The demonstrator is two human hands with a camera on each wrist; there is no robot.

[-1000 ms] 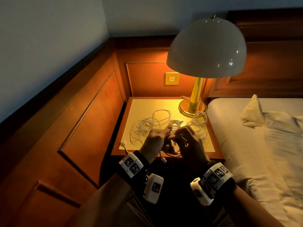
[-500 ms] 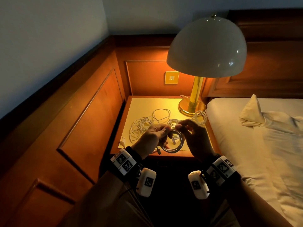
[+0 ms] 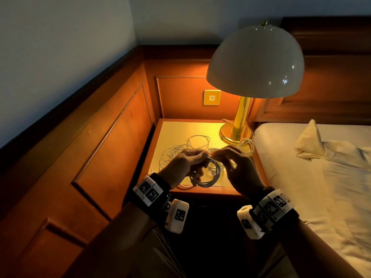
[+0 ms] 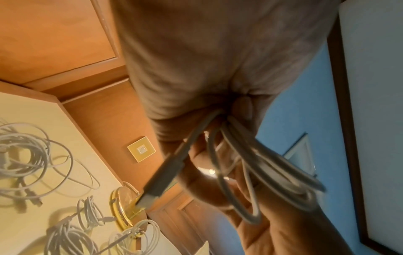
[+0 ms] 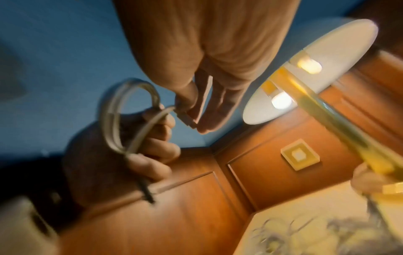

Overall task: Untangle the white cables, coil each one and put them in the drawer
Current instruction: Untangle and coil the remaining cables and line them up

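Coiled cable (image 3: pixel 208 173) hangs below left hand (image 3: pixel 184 165) grip (fingers curled), right hand (image 3: pixel 239 171) pinching its plug.

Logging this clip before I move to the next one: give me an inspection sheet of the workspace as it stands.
Surface: nightstand top, lit by the lamp, wood-edged.
Job's things: coiled cable held above the front edge; loose white cables lie tangled on the top; the drawer cannot be made out.
Clutter: nothing seen.
Grippers: left hand grips the coil's loops; right hand pinches the cable's end plug in its fingers.
Cables: several small bundles near the lamp base.
Surroundings: dome lamp, wall switch, wood panelling, bed at right.
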